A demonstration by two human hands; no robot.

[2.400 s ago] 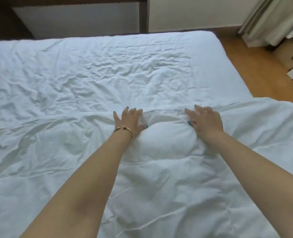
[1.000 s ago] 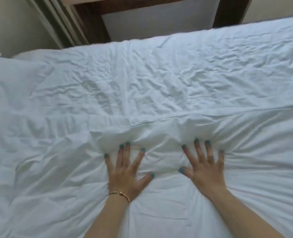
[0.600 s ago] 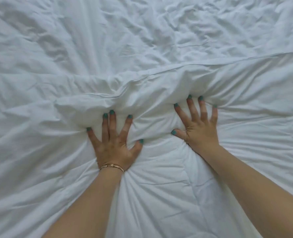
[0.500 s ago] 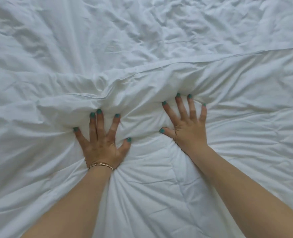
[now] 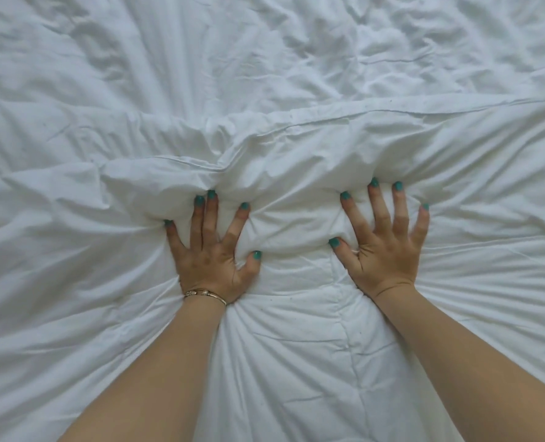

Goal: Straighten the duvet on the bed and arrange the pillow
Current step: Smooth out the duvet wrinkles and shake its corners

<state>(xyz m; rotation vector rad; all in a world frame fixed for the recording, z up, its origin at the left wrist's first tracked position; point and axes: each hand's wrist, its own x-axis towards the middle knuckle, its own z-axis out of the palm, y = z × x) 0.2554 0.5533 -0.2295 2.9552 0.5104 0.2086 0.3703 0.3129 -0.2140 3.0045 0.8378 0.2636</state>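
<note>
A white duvet [image 5: 290,362] covers the near half of the bed, its top hem running across the middle of the view. My left hand [image 5: 210,253], with a gold bracelet at the wrist, presses flat on the duvet with fingers spread. My right hand [image 5: 386,247] presses flat beside it, fingers also spread, just below the hem. The fabric bunches into a ridge in front of my fingertips and creases fan out from both palms. No pillow is in view.
Beyond the hem lies the wrinkled white bed sheet [image 5: 264,52], filling the far half of the view. Nothing but bedding shows around my arms.
My hands went from the duvet's hem to pressing flat with spread fingers. The view has dropped and closed in, so headboard, floor and the pillow seen at left are out of frame.
</note>
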